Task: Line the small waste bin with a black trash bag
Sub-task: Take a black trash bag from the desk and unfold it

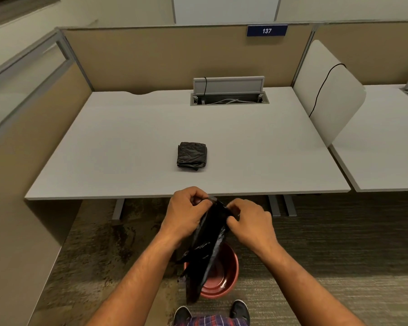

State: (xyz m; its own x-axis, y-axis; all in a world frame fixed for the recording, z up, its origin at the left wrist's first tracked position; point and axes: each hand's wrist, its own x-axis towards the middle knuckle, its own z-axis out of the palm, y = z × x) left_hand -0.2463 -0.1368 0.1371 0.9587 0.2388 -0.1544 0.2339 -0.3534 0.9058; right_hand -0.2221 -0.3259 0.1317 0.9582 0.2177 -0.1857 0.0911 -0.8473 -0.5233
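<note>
A black trash bag (207, 243) hangs limp from both my hands, just in front of the desk's near edge. My left hand (186, 212) pinches its top edge on the left side. My right hand (247, 222) pinches the same edge on the right, fingers curled into the plastic. Below the bag, a small dark-red waste bin (224, 278) stands on the carpet between my feet and the desk, its left part hidden by the hanging plastic. The bag's lower end dangles over the bin's left rim.
A folded stack of black bags (191, 156) lies on the grey desk (127, 149). A cable hatch (229, 95) stands open at the back. Beige partitions enclose the desk; a white divider (325, 90) with a black cable stands right. My shoes (239, 309) show below.
</note>
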